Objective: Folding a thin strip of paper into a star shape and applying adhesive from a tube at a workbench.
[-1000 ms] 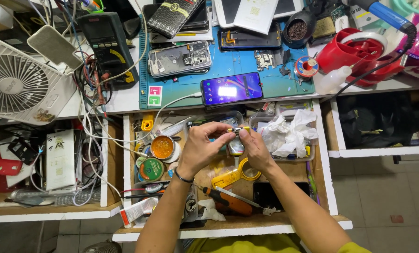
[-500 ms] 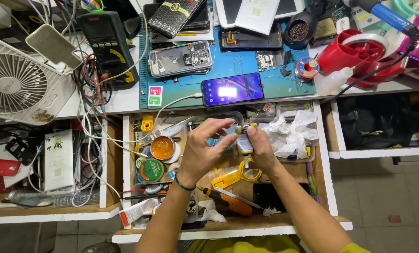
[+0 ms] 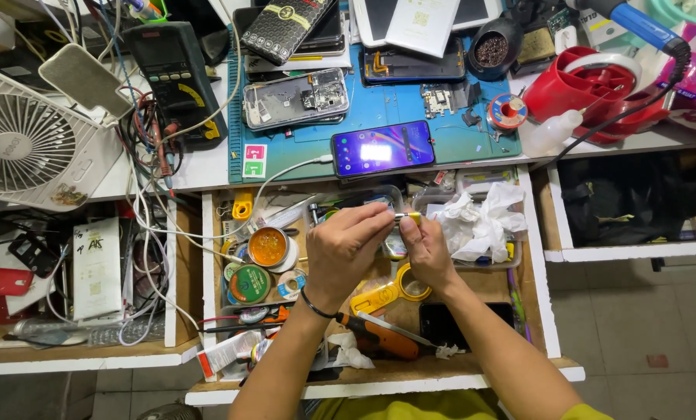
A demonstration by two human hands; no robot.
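Both my hands meet over an open drawer (image 3: pixel 538 272) full of repair supplies. My left hand (image 3: pixel 344 249) and my right hand (image 3: pixel 426 249) pinch a small metal-and-yellow tool (image 3: pixel 408 218) between their fingertips. It looks like a small precision screwdriver, though its exact kind is hard to tell. Just beyond my hands, a phone with a lit purple screen (image 3: pixel 383 148) lies on the blue work mat (image 3: pixel 441 132), with a white cable plugged into its left end.
The drawer holds round tins (image 3: pixel 268 246), a yellow magnifier (image 3: pixel 394 292), an orange-handled tool (image 3: pixel 379 336) and crumpled white tissue (image 3: pixel 484 222). On the bench sit an opened phone (image 3: pixel 295 99), a multimeter (image 3: pixel 173 74), a white fan (image 3: pixel 21 144) and a red holder (image 3: pixel 589 89).
My hands have lifted the small tool a little farther from me and changed grip; the left fingers now stretch out along it. Nothing else has moved.
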